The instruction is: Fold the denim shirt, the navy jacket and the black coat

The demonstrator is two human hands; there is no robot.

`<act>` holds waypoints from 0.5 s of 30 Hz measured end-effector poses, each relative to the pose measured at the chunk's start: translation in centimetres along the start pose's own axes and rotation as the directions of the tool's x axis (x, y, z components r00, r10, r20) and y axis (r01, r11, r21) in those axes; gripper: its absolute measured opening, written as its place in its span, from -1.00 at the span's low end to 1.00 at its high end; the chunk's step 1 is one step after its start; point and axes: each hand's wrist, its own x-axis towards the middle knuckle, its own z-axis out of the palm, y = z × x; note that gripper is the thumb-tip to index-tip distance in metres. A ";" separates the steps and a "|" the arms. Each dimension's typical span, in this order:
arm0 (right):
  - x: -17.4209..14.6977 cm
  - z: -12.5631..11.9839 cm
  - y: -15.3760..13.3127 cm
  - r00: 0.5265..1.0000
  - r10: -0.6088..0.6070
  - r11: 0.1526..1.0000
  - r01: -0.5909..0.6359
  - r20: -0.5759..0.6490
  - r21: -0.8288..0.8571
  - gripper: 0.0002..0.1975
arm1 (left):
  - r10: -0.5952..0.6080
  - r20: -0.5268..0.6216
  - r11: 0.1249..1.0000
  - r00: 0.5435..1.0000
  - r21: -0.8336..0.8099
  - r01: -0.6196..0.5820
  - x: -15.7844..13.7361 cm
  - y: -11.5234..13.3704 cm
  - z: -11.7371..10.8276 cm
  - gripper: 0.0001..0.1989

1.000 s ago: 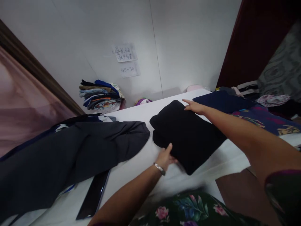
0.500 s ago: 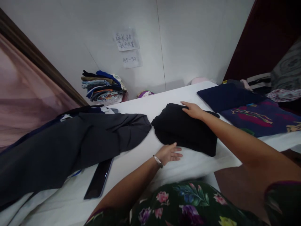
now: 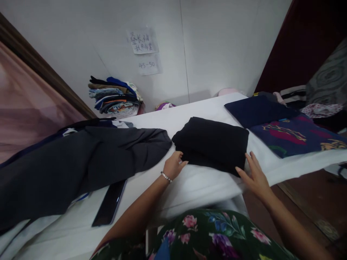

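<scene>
A black folded garment (image 3: 211, 144) lies flat in front of me on the white-covered table, its edges fairly straight. At its near left corner is my left hand (image 3: 173, 166), wearing a silver bracelet; the fingertips touch the cloth and the thumb stands apart from them. My right hand (image 3: 256, 178) is at the near right corner, fingers and thumb spread, with the tips against the edge. Left of the black garment, a dark grey garment (image 3: 108, 159) lies stretched out with one end close to it.
A phone (image 3: 110, 202) lies partly under the grey garment. Navy folded cloth (image 3: 260, 110) and a patterned purple-blue garment (image 3: 295, 135) lie to the right. A stack of folded clothes (image 3: 116, 95) stands by the wall, below handwritten paper signs (image 3: 143, 41).
My right hand has come off the top of the black garment to its near right corner. My left hand has shifted left to the near left corner. The garment's right side now looks straighter.
</scene>
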 end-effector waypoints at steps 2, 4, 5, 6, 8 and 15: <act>-0.7 0.7 -0.5 0.999 -0.020 1.000 0.020 0.028 0.000 -0.23 | 0.115 -0.049 0.985 0.992 0.131 -0.108 0.5 0.0 0.2 -0.66; -0.6 1.1 -0.8 0.996 -0.077 0.997 0.078 0.035 -0.020 -0.21 | 0.223 -0.082 0.953 0.971 0.228 -0.199 1.0 -0.1 0.4 -0.69; -0.4 1.2 -0.9 0.995 -0.098 0.995 0.098 0.024 -0.033 -0.21 | 0.263 -0.086 0.938 0.961 0.256 -0.234 1.3 -0.2 0.5 -0.71; -0.1 1.3 -0.9 0.994 -0.110 0.993 0.110 0.011 -0.044 -0.23 | 0.297 -0.079 0.926 0.952 0.269 -0.267 1.4 -0.2 0.5 -0.73; 0.4 1.5 -0.8 0.993 -0.118 0.991 0.118 -0.001 -0.056 -0.28 | 0.357 -0.035 0.906 0.934 0.258 -0.336 1.5 -0.4 0.5 -0.71; 0.9 1.6 -1.0 0.993 -0.121 0.989 0.120 -0.005 -0.081 -0.32 | 0.475 0.097 0.816 0.875 0.324 -0.479 1.3 -0.3 0.3 -0.58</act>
